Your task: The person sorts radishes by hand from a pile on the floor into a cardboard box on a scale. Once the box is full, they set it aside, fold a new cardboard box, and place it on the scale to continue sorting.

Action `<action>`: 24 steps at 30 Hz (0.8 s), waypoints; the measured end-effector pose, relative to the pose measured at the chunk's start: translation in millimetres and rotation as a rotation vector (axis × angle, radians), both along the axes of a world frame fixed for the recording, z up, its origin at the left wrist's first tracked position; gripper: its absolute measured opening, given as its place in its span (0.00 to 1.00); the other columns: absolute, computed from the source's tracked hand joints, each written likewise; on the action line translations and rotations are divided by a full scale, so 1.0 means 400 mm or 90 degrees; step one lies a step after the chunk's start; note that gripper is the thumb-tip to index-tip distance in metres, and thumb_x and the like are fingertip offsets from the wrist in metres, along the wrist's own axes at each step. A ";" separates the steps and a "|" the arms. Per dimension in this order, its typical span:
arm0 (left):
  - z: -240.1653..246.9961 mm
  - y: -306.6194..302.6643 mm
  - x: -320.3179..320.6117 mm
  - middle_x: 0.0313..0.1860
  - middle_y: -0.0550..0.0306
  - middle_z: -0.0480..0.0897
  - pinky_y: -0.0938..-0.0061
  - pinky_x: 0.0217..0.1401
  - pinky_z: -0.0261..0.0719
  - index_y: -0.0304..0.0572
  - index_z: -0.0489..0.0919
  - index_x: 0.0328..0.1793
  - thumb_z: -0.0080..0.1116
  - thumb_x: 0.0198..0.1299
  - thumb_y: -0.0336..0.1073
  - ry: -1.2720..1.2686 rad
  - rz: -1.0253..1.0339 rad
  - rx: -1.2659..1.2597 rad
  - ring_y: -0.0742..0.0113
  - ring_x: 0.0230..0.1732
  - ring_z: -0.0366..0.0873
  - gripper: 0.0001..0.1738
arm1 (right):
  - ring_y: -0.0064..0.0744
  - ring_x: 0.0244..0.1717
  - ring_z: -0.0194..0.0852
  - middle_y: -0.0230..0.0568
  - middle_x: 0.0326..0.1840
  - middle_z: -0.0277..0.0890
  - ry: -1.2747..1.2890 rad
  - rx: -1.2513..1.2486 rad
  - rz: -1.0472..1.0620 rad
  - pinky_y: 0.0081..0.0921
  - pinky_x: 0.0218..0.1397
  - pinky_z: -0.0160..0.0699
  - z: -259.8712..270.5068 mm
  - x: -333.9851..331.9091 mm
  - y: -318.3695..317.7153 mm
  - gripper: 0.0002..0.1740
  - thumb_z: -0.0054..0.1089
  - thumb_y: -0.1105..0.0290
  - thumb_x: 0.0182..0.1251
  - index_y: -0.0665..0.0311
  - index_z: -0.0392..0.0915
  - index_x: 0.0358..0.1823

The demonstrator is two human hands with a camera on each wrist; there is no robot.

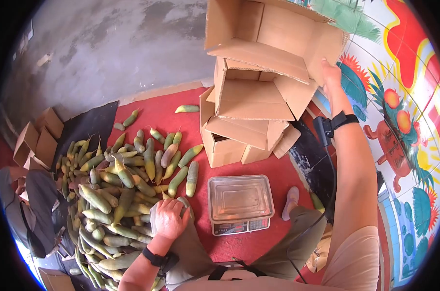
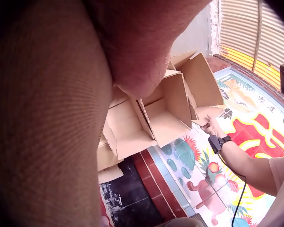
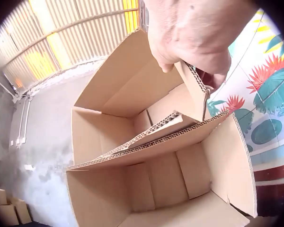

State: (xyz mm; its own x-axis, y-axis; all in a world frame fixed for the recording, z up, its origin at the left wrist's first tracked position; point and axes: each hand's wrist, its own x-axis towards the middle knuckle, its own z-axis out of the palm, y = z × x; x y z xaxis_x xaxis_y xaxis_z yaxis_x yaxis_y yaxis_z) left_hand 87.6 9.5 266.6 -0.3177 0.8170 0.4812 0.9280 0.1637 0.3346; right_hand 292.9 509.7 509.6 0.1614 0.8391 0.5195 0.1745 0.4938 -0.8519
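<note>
My right hand grips the side edge of an open cardboard box on top of a stack. In the right wrist view, the thumb of the right hand lies inside the box wall and the fingers are outside it. Directly below is a second open box, also with its mouth facing me. My left hand rests on my left knee with relaxed fingers, holding nothing. Beside that knee lies a large heap of green radishes.
A clear plastic tub sits on a digital scale between my feet, on a red mat. More boxes form the stack's base against a painted tile wall. Another person is at the left, near small boxes.
</note>
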 end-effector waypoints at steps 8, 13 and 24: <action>-0.002 -0.017 -0.016 0.28 0.55 0.78 0.65 0.41 0.71 0.41 0.77 0.28 0.62 0.45 0.36 0.001 0.013 0.010 0.56 0.37 0.75 0.08 | 0.29 0.43 0.73 0.46 0.46 0.77 0.141 0.175 0.086 0.27 0.49 0.70 0.036 0.030 -0.112 0.15 0.57 0.71 0.62 0.74 0.74 0.46; -0.004 -0.016 -0.010 0.29 0.54 0.78 0.65 0.42 0.71 0.40 0.77 0.30 0.61 0.46 0.36 -0.006 0.012 -0.003 0.55 0.37 0.75 0.08 | 0.30 0.49 0.72 0.44 0.51 0.74 0.160 0.148 0.085 0.25 0.55 0.68 0.058 0.152 -0.182 0.19 0.58 0.71 0.62 0.75 0.70 0.51; 0.087 -0.044 0.010 0.71 0.47 0.56 0.61 0.69 0.56 0.40 0.50 0.73 0.45 0.62 0.57 -0.378 -0.045 0.356 0.54 0.70 0.56 0.40 | 0.27 0.50 0.73 0.43 0.51 0.74 0.174 0.111 0.208 0.24 0.54 0.71 0.060 0.189 -0.546 0.21 0.61 0.70 0.61 0.73 0.69 0.53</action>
